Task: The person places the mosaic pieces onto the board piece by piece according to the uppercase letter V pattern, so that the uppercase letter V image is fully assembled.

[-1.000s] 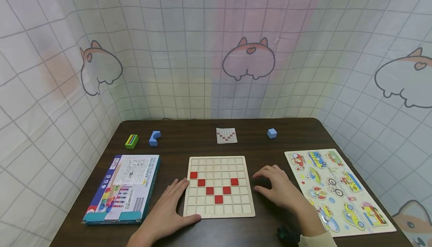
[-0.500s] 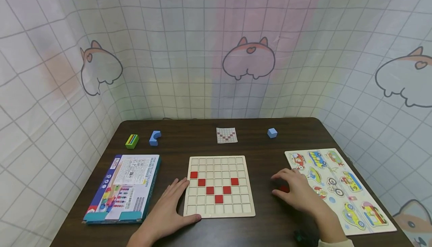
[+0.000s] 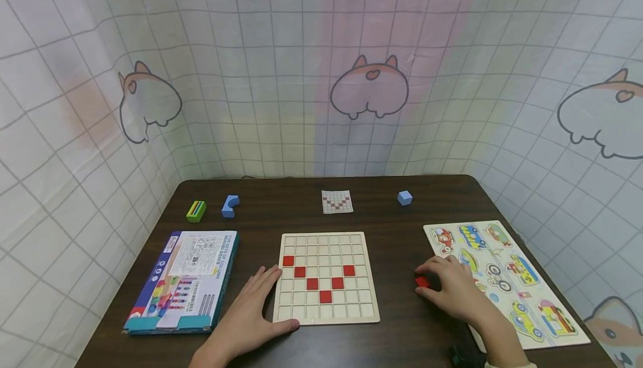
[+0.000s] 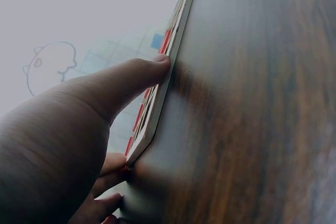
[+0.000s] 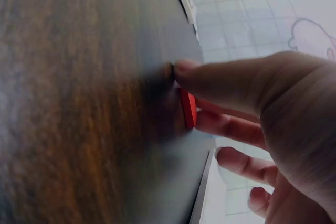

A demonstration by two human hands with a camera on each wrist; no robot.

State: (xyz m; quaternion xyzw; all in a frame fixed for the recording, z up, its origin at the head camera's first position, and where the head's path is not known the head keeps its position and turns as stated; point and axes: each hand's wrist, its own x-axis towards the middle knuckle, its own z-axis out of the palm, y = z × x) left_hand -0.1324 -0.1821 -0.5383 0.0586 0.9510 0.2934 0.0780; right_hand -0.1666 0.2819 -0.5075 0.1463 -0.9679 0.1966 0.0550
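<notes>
A cream grid board with several red squares in its cells lies in the middle of the table. My left hand rests along its left side, fingers extended. In the left wrist view the thumb lies on the board's near edge. To the right of the board, my right hand pinches a small red square tile between thumb and forefinger, low at the tabletop. The right wrist view shows the red tile between those fingertips, the other fingers loosely bent.
A picture puzzle board lies under and beyond my right forearm. At left is a flat box. Along the back sit a green striped block, a blue arch block, a small pattern card and a blue cube.
My right hand has moved right, away from the grid board, and its thumb and forefinger have come around the red tile. My left hand and the board have stayed still.
</notes>
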